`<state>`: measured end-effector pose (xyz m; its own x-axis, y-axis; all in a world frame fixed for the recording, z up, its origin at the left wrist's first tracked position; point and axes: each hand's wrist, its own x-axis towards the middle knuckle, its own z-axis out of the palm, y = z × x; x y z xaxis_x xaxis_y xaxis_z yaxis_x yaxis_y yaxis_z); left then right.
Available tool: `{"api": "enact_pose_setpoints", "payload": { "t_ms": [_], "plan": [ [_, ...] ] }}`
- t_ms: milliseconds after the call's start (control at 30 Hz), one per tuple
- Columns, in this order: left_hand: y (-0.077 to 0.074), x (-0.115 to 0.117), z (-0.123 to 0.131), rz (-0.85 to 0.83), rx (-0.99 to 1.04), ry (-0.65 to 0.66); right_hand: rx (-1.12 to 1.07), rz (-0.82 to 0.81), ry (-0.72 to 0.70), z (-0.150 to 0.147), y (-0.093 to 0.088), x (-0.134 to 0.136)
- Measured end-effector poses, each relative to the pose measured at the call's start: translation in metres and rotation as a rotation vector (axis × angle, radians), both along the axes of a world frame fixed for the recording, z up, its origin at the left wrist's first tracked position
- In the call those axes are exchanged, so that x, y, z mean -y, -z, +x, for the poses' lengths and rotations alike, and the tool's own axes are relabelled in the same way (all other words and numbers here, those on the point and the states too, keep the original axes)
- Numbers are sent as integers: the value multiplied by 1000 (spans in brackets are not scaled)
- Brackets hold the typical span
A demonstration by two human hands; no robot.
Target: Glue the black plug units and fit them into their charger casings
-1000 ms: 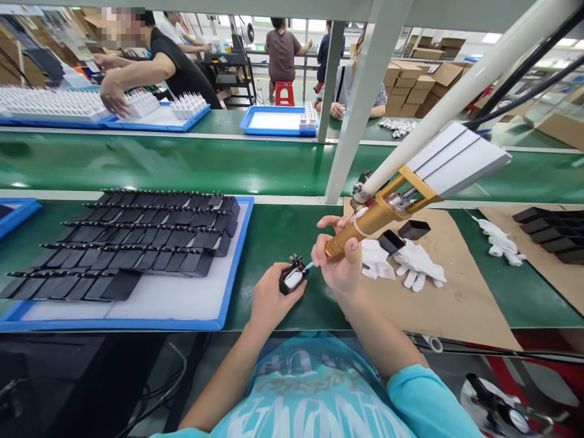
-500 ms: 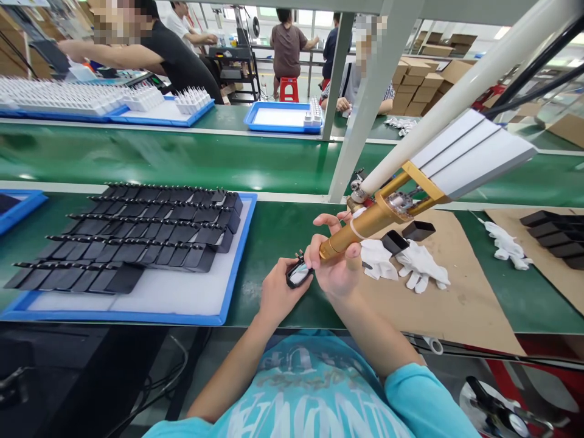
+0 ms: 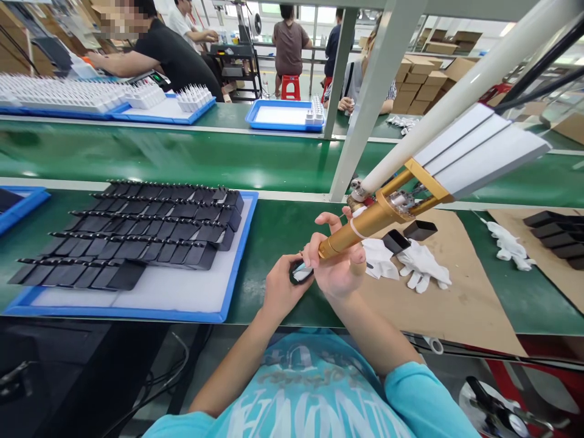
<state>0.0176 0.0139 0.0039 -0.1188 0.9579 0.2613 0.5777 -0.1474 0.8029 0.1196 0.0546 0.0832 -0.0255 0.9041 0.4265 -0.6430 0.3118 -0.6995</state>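
Surroundings: a green bench runs across the station. A white pole slants overhead from the upper right, and a grey post rises beyond, partly blocking the view of a co-worker in striped sleeves. On the left of the bench lies a blue tray bearing rows of black boxes; on the right lies a cardboard sheet. A gold tool slopes down above the sheet's near-left part, close to white gloves and loose boxes.

Hands: both are held in front of the body over the bench, close together, between tray and sheet. The right hand is turned palm up, some fingers bent round the gold tool's front end and others raised beyond it. The left hand has its fingers closed round a small black case, tilted, white inside its opening. The right fingers hide the tool's tip; contact with the case cannot be confirmed.

Count: one large tray within reach, one gold tool, five rows of boxes in the tray, two loose boxes on the sheet, one case in hand. The gloves on the sheet overlap and cannot be counted.
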Motion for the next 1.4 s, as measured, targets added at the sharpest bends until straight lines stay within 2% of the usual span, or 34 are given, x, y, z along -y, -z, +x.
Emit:
{"api": "enact_pose_setpoints", "payload": {
  "t_ms": [100, 200, 333, 467, 600, 700, 833, 867, 933, 1033, 1133, 1200, 1267, 1333, 1400],
  "plan": [
    [1, -5, -6, -89, -92, -32, 21, 9, 50, 4, 3, -3],
    [5, -9, -15, -133, -95, -45, 121, 5, 187, 15, 10, -12],
    [5, -8, -23, -62, 157, 85, 304, -8, 457, 41, 22, -30],
    [-2, -8, -24, -20, 318, 156, 575, 1, 653, 76, 38, -46],
    [-8, -12, -25, -38, 368, 193, 772, 8, 680, 105, 53, -55],
    [-7, -16, -25, -58, 386, 195, 871, 40, 692, 117, 59, -56],
    [-2, -19, -25, -71, 408, 180, 1026, 69, 932, 126, 56, -49],
    [-1, -19, -25, -75, 409, 176, 1091, 87, 947, 128, 56, -47],
    [1, -19, -25, -88, 407, 171, 1311, 128, 805, 133, 57, -45],
    [2, -19, -26, -105, 412, 170, 1745, 187, 434, 136, 65, -44],
    [2, -19, -26, -116, 407, 164, 1969, 214, 315, 134, 71, -45],
    [1, -18, -26, -133, 379, 151, 1917, 160, 279, 129, 68, -44],
    [1, -18, -26, -152, 330, 133, 1715, 138, 228, 124, 61, -41],
    [1, -18, -25, -152, 271, 129, 1461, 235, 154, 116, 55, -34],
    [2, -18, -25, -130, 221, 143, 1312, 396, 104, 107, 53, -27]
  ]
}}
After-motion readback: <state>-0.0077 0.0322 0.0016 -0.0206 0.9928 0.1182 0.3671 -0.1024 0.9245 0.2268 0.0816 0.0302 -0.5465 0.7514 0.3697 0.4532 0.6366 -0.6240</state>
